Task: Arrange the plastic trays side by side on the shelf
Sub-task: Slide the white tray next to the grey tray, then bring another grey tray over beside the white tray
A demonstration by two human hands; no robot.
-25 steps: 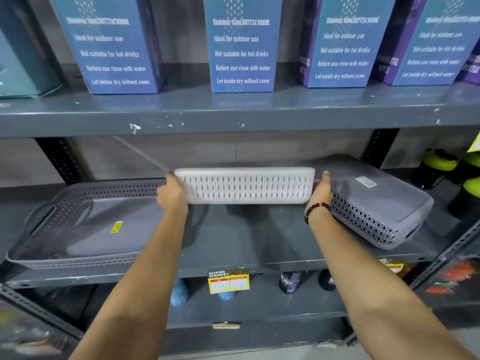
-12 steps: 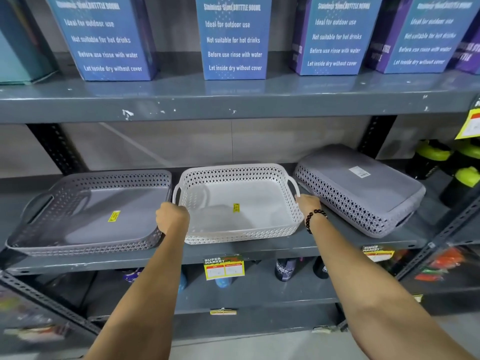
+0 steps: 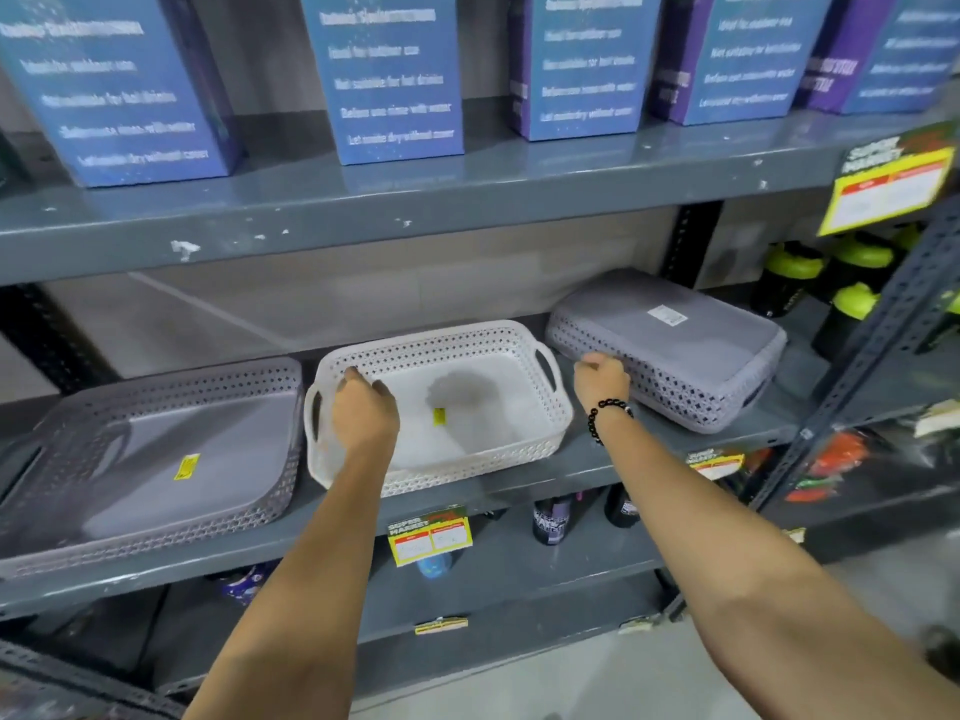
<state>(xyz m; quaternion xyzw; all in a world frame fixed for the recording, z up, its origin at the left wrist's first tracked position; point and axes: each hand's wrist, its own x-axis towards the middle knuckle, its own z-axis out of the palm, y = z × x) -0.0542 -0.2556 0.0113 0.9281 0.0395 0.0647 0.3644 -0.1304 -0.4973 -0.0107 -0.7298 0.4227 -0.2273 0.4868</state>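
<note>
Trays sit three across on the middle grey shelf [image 3: 519,491]: grey tray [image 3: 156,459] at left, open side up w/ yellow sticker inside; white tray [image 3: 467,407] in the centre, upright, handles at both ends, just beside the grey one; third grey tray [image 3: 670,345] at right, flipped upside down, base up w/ white label, angled, near the white tray's right handle. Left hand [image 3: 363,413] hovers over the white tray's left half, fingers curled loosely, gripping nothing. Right hand [image 3: 600,379], black bead bracelet [image 3: 605,415] on wrist, is at the near-left corner of the upturned tray, fingers curled; can't tell if they grip it. Blue boxes [image 3: 384,75] line the shelf above; bottles w/ green lids [image 3: 852,272] at far right
</note>
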